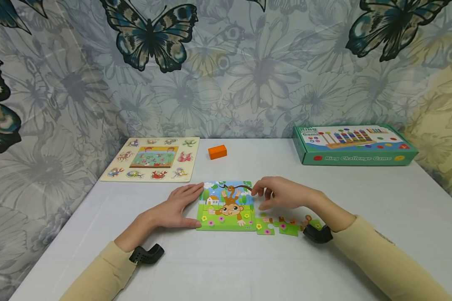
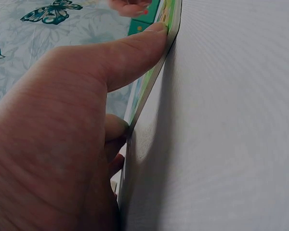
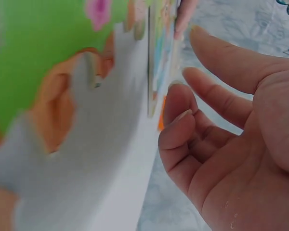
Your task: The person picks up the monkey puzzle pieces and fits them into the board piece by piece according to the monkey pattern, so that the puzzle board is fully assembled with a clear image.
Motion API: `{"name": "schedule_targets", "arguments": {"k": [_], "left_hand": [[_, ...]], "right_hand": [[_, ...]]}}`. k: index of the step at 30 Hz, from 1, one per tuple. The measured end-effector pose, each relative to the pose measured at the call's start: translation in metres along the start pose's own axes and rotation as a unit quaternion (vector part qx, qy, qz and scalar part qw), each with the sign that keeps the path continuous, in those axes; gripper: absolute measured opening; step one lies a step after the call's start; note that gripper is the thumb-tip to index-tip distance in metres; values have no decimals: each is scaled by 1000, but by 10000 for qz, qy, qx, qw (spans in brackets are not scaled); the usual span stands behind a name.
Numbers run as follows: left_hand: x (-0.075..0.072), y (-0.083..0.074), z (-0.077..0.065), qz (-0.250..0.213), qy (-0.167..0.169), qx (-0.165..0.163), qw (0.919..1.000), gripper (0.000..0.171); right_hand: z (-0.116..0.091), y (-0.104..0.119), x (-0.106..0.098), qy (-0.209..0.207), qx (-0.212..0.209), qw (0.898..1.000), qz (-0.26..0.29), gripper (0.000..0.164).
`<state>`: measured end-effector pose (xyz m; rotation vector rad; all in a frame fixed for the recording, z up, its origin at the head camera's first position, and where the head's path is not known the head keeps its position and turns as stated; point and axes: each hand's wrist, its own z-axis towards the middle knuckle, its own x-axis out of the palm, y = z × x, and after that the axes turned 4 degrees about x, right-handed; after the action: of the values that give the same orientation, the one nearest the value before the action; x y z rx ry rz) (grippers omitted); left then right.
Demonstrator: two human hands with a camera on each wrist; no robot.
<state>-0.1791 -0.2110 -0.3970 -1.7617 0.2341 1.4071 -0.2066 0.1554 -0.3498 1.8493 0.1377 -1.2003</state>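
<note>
On the white table (image 1: 226, 263) lies a square monkey puzzle (image 1: 227, 207), bright green and blue. The left hand (image 1: 175, 207), unclenched, rests along its left edge; the right hand (image 1: 286, 192), loosely curled, grasping nothing, is just beside its right edge, near loose pieces (image 1: 288, 228).

Fingers (image 2: 116, 127) touch the board (image 2: 145, 84); butterfly print (image 2: 52, 11) beyond.

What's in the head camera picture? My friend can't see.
A person's left hand touches a monkey puzzle; the right hand is by its right edge. Loose pieces lie to its right on a white table; behind are a picture board, orange block and green game box.
</note>
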Motion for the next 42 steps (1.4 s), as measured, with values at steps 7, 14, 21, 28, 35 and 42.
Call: {"name": "schedule_targets", "arguments": {"k": [7, 14, 21, 28, 35, 42], "left_hand": [[1, 1, 1, 76, 49, -64, 9999, 103], [1, 1, 0, 16, -20, 14, 10000, 102], [1, 1, 0, 54, 0, 10, 10000, 102], [2, 2, 0, 46, -27, 86, 9999, 101], [0, 0, 0, 29, 28, -12, 10000, 103], [1, 1, 0, 61, 12, 10, 10000, 102]], "right_hand": [[-17, -2, 7, 19, 58, 10000, -19, 29], [-24, -2, 16, 124, 104, 9999, 59, 26], [-27, 3, 21, 149, 180, 9997, -112, 35], [-29, 5, 26, 165, 272, 9991, -278, 42], [-30, 7, 27, 133, 311, 9993, -173, 43], [-29, 6, 25, 151, 194, 9994, 226, 30]]}}
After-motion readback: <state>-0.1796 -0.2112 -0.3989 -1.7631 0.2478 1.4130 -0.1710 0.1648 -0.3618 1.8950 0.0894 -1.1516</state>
